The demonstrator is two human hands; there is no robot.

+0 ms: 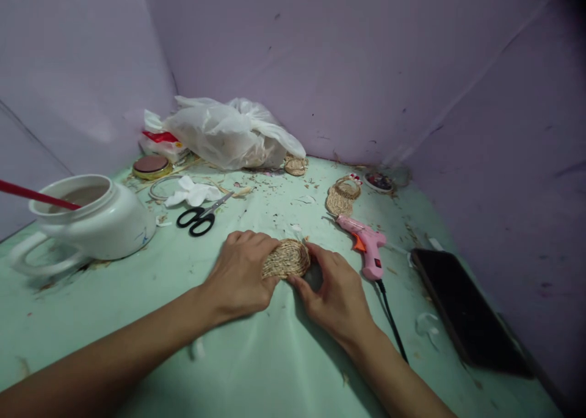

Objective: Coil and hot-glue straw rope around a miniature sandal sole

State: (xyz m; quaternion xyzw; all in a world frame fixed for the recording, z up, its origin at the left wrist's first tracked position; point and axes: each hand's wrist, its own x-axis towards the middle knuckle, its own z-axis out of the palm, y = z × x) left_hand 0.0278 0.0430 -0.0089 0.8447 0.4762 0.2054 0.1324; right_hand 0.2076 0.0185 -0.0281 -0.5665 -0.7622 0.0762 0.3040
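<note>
A small oval piece of coiled, woven straw (287,259) lies low over the green tabletop between my hands. My left hand (245,270) is closed on its left end, the fingers over the top and the thumb at the near edge. With thumb and index finger, my right hand (336,290) pinches its right edge. Beyond my right hand lies a pink hot glue gun (368,238) with an orange trigger and a black cord. Another woven straw piece (341,197), with a ring-shaped part at its top, rests just past the gun's nozzle.
Black-handled scissors (196,219) lie left of centre. A white pot (114,219) of liquid with a red stick (36,193) stands at left. Plastic bags (229,131) sit against the back wall near a round tin (151,166). A dark phone (467,311) lies at right.
</note>
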